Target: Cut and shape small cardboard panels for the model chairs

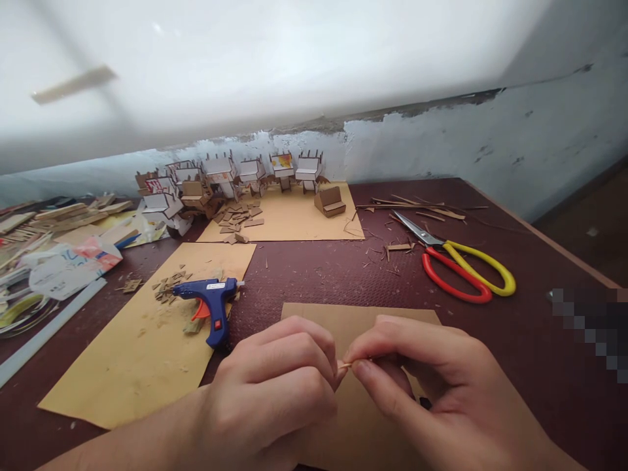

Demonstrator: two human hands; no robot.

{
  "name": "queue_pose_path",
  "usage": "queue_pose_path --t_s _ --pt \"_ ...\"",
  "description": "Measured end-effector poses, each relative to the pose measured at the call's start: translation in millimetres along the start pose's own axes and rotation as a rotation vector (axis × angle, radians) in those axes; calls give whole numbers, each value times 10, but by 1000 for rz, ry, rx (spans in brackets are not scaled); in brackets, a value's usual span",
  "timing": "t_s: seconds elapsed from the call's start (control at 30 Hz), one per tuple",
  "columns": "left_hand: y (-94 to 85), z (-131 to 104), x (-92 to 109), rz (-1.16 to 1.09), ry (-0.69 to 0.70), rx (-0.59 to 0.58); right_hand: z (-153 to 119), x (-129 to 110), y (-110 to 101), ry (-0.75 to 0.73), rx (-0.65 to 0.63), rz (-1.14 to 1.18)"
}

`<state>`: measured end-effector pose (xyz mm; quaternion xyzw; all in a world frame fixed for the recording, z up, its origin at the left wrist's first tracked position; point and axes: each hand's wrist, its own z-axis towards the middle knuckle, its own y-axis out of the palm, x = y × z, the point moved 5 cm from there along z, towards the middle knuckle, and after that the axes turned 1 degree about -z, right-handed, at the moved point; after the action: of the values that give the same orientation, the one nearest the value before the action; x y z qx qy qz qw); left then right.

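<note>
My left hand (279, 379) and my right hand (432, 373) meet low in the head view, above a brown cardboard sheet (360, 314). Between their fingertips is a thin, light-tan strip (347, 365), mostly covered by the fingers. The right thumb and forefinger pinch it. The left fingers are curled closed at its other end, their tips partly hidden. To the left, a blue hot glue gun (214, 297) with an orange trigger lies on a yellow sheet (112, 366). Scissors (456, 261) with red and yellow handles rest at the right, blades slightly parted.
Several small cardboard chair-like models (220, 171) line the wall. A brown cardboard piece (330, 201) sits on another yellow sheet (289, 226) beside flat cardboard bits (240, 216). Thin strips (422, 206) lie behind the scissors. Sticks and a plastic bag (73, 265) crowd the left.
</note>
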<state>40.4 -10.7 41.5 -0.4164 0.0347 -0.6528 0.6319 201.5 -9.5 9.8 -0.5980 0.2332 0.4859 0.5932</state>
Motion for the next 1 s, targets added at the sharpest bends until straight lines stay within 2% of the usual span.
queue_pose_path --t_s 0.13,0.33,0.83,1.0 --pt "13 0 -3 11 4 12 -11 -6 -12 -8 4 9" --pt "14 -2 -26 52 -10 106 -8 7 -17 -8 14 7" --pt "14 -6 -13 16 -20 50 -5 17 5 -4 20 35" --pt "16 -2 -5 0 -9 37 9 1 -6 -46 47 34"
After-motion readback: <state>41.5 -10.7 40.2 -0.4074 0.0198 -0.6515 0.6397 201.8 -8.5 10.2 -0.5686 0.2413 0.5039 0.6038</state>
